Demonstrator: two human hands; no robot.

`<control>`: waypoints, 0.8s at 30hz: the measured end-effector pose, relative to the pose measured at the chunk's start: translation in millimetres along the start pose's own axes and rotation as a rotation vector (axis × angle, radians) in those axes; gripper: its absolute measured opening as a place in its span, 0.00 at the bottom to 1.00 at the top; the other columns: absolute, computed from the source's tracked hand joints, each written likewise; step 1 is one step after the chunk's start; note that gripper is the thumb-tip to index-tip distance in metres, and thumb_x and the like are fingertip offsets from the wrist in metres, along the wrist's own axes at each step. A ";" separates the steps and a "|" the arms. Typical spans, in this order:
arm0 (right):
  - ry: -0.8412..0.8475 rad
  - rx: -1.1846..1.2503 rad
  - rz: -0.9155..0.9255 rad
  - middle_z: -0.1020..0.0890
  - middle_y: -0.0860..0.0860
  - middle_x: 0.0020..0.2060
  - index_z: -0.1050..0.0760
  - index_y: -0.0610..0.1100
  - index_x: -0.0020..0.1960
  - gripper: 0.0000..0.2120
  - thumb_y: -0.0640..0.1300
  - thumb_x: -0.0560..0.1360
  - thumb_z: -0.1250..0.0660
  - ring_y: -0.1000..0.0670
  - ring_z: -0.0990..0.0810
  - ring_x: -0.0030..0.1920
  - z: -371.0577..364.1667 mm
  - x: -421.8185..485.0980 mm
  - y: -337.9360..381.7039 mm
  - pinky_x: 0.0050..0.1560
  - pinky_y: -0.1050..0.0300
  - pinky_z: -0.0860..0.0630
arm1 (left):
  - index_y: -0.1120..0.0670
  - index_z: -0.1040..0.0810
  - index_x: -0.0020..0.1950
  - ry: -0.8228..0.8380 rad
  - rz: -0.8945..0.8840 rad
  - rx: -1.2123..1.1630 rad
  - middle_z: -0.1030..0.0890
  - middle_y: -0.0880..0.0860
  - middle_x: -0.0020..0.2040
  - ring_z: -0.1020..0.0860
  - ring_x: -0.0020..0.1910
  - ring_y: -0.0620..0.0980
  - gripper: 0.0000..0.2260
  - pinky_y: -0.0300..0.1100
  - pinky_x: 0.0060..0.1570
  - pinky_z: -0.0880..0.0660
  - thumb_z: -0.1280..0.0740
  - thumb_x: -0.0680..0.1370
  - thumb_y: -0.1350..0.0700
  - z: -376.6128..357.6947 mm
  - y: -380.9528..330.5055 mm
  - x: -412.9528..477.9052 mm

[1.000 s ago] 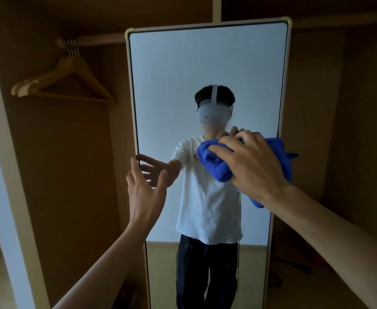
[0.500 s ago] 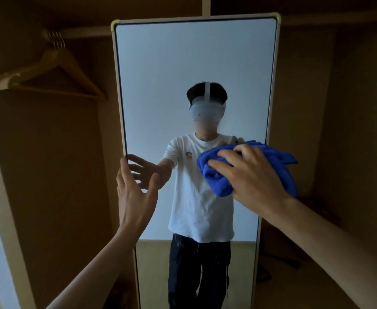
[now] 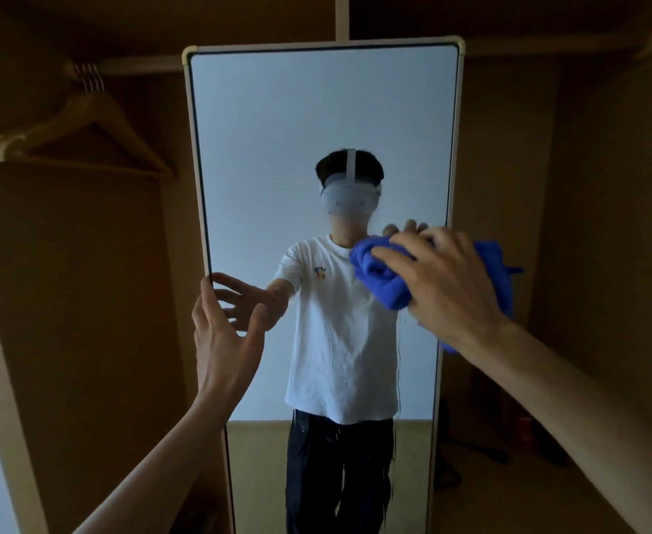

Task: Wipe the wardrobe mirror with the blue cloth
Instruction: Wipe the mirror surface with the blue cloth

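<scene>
Mirror: a tall mirror (image 3: 316, 109) in a pale frame stands upright in the middle of an open wooden wardrobe (image 3: 66, 302).
Cloth: the blue cloth (image 3: 382, 279) is bunched into a wad against the glass, at the mirror's right edge and about halfway up; part of it hangs past the frame.
Right hand: the right hand (image 3: 447, 287) lies over the wad with bent fingers holding it against the glass.
Left hand: the left hand (image 3: 224, 341) holds nothing. Its fingers are straight and spread, the thumb is apart, and the fingertips (image 3: 205, 287) are at the mirror's left edge, meeting their reflection.
In the way: the right hand and cloth hide the glass behind them.
Glass: thin drip streaks (image 3: 398, 364) run down below the cloth.
Left of mirror: wooden hangers (image 3: 85, 121) hang from a rail (image 3: 143, 65).
Right of mirror: something dark lies low on the floor, too dim to tell.
Reflection: a person in a headset, white T-shirt and dark trousers, in front of a pale wall.
Writing: a small yellow and blue logo (image 3: 320, 272) on the shirt's chest, too small to read.
</scene>
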State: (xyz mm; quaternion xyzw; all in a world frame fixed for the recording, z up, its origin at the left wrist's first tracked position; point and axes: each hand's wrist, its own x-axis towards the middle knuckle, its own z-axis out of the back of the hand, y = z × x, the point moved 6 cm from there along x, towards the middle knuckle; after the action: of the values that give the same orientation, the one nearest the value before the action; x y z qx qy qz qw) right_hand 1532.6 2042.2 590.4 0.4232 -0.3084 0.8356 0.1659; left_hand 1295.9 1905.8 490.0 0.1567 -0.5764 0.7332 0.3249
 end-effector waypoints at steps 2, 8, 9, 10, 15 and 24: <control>-0.008 -0.047 -0.040 0.22 0.48 0.62 0.26 0.49 0.67 0.25 0.39 0.71 0.31 0.40 0.26 0.56 9.5 15.0 -15.6 0.54 0.43 0.30 | 0.47 0.56 0.84 -0.002 0.000 -0.004 0.50 0.52 0.84 0.39 0.79 0.62 0.39 0.67 0.68 0.30 0.35 0.82 0.43 -1.2 -0.3 0.3; -0.015 -0.079 -0.029 0.22 0.50 0.60 0.26 0.50 0.68 0.26 0.39 0.70 0.34 0.41 0.27 0.56 7.0 14.9 -21.6 0.53 0.44 0.32 | 0.45 0.56 0.84 -0.045 0.007 -0.001 0.49 0.51 0.84 0.38 0.79 0.61 0.39 0.65 0.66 0.28 0.35 0.81 0.42 -3.7 7.9 -1.3; -0.015 -0.073 -0.013 0.21 0.50 0.59 0.26 0.50 0.67 0.25 0.39 0.70 0.34 0.41 0.27 0.55 2.8 7.2 -17.5 0.51 0.44 0.32 | 0.45 0.56 0.84 -0.048 0.005 -0.001 0.49 0.51 0.84 0.38 0.79 0.61 0.39 0.65 0.65 0.27 0.34 0.81 0.43 -4.1 10.1 -1.6; -0.013 -0.058 0.002 0.21 0.49 0.58 0.25 0.49 0.66 0.25 0.38 0.70 0.33 0.40 0.26 0.54 -1.9 -1.4 -13.4 0.50 0.44 0.32 | 0.45 0.56 0.84 -0.050 0.000 -0.002 0.49 0.51 0.84 0.37 0.78 0.61 0.39 0.64 0.64 0.26 0.34 0.81 0.43 -4.3 11.8 -1.8; 0.052 0.016 0.056 0.20 0.47 0.57 0.23 0.47 0.64 0.25 0.37 0.67 0.34 0.38 0.23 0.52 -24.0 -48.0 6.9 0.49 0.41 0.28 | 0.45 0.56 0.84 -0.056 -0.015 0.014 0.48 0.52 0.83 0.36 0.78 0.61 0.39 0.62 0.64 0.26 0.34 0.82 0.43 -5.3 12.2 -2.5; 0.058 0.176 -0.065 0.19 0.47 0.58 0.24 0.42 0.66 0.33 0.33 0.60 0.28 0.41 0.21 0.51 -24.3 -62.0 2.2 0.48 0.43 0.22 | 0.45 0.56 0.84 -0.030 0.011 0.003 0.49 0.52 0.84 0.35 0.77 0.61 0.39 0.64 0.63 0.24 0.35 0.82 0.43 0.2 9.6 -1.4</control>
State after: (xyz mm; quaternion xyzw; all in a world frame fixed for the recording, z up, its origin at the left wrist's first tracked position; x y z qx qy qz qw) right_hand 1553.1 2055.5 528.5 0.4216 -0.2147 0.8656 0.1638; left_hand 1290.6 1904.0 482.0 0.1649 -0.5811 0.7333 0.3122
